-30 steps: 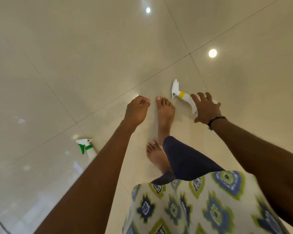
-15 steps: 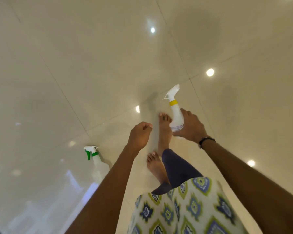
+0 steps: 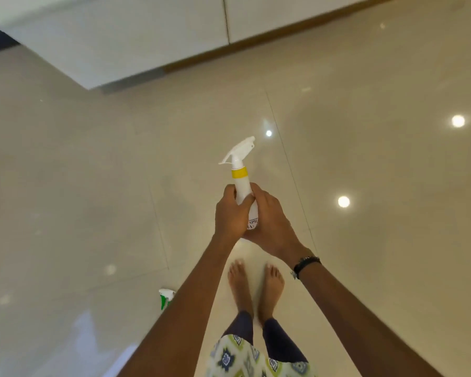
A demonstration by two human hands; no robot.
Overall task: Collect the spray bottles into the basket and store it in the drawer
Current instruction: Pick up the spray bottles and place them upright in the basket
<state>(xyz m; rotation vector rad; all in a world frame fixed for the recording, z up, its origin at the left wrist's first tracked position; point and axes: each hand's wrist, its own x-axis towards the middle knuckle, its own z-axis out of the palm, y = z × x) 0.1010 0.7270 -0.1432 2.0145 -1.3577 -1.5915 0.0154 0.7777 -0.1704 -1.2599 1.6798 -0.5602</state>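
We hold one spray bottle upright in both hands above our bare feet.

Nearest us, our feet [image 3: 254, 289] stand on the glossy floor [image 3: 93, 186]. A green-trigger bottle [image 3: 166, 297] sits on the floor just left of our left arm, half hidden by it; we judge a careless step could knock it over. Higher up, our left hand [image 3: 233, 213] and right hand [image 3: 269, 221] are both wrapped around the yellow-collar bottle [image 3: 241, 183], nozzle up. A slip during a handover could drop it, or a squeeze could spray. Farthest off are white cabinets [image 3: 147, 36]. No basket is visible, so we may have to carry the bottle some way.
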